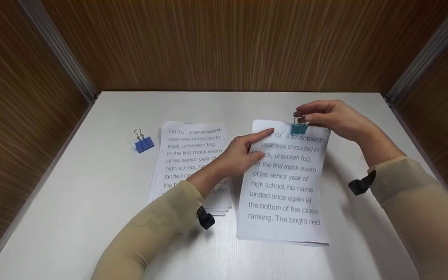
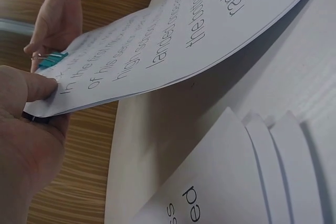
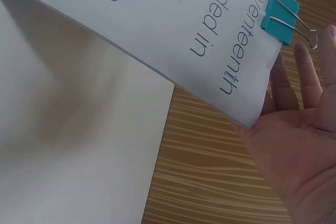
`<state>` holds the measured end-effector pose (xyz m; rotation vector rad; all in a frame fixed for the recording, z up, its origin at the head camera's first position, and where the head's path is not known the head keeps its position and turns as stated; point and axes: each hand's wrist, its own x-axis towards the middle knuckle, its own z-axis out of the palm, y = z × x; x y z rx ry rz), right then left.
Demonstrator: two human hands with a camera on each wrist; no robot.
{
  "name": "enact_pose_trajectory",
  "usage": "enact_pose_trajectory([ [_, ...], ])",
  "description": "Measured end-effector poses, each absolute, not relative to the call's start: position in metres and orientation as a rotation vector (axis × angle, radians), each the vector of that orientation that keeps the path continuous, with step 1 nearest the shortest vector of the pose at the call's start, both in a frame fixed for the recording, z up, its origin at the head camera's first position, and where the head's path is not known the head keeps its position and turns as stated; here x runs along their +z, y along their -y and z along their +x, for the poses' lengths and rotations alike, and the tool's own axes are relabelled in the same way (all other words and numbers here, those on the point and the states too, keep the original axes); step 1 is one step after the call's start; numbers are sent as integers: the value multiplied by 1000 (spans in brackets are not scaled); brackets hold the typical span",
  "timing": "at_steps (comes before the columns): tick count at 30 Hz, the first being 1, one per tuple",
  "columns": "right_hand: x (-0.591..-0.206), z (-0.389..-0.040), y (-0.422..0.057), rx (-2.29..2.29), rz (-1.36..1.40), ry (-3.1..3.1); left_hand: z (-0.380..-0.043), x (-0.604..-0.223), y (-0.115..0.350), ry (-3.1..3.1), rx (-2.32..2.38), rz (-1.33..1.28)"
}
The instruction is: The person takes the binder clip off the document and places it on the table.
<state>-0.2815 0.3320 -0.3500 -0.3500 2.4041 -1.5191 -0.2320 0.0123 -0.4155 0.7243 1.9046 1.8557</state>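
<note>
My left hand grips the left edge of a stack of printed sheets, thumb and index finger on the printed face, other fingers behind it. The stack's top is raised off the table and the sheets slope down towards me. A teal binder clip sits on the top edge, its jaws over the paper. At its wire handles, my right hand pinches with thumb and index finger; the other fingers reach behind the sheets.
A second stack of printed sheets lies on the white table, slightly fanned, partly under my left forearm. Left of it lies a blue binder clip. Wood-grain panels stand around the table's back and sides.
</note>
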Motion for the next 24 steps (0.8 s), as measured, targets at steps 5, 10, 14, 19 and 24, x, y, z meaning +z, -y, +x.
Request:
enact_pose_trajectory([
  [5,-345,-281,-331,-1507,-342,-2373,-232,-415,-12,-1888,1869,732],
  [10,-342,-282,-329,-1544,-350,-2334,-233,-414,-12,-1891,1863,744],
  [14,-342,-282,-327,-1600,-362,-2303,-233,-415,-13,-1902,1856,745],
  [19,-341,-279,-328,-1588,-359,-2321,-233,-416,-13,-1917,1856,733],
  [24,-340,-276,-328,-1547,-360,-2389,-233,-418,-12,-1925,1846,711],
])
